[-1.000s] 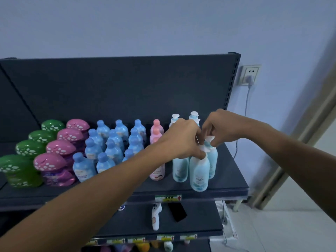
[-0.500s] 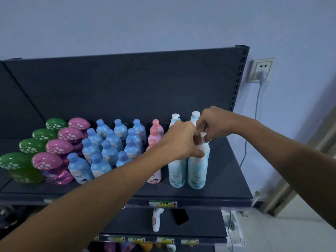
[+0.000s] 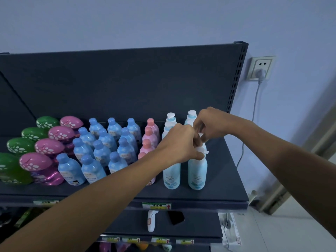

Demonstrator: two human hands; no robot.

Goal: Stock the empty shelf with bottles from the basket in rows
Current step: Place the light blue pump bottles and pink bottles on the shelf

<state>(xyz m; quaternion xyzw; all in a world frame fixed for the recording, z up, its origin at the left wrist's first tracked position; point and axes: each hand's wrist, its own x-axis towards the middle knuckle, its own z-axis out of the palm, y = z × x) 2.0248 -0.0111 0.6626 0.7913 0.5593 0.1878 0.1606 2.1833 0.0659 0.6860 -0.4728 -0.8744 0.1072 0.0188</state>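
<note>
Head view: left hand (image 3: 180, 142) is gripping the pump top of the front pale-blue pump bottle (image 3: 197, 171), standing upright near the shelf (image 3: 227, 180) front-right edge; right hand (image 3: 211, 122) is pinching a white pump head (image 3: 200, 134) just behind it.

The left hand (image 3: 179, 142) mostly hides the pump head (image 3: 203, 151); green bottle (image 3: 11, 172) cropped.

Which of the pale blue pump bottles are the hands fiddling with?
The front pump bottle in the rightmost column: left hand and right hand both pinch its white pump head. The other pump bottles stand behind or to its left.
</note>
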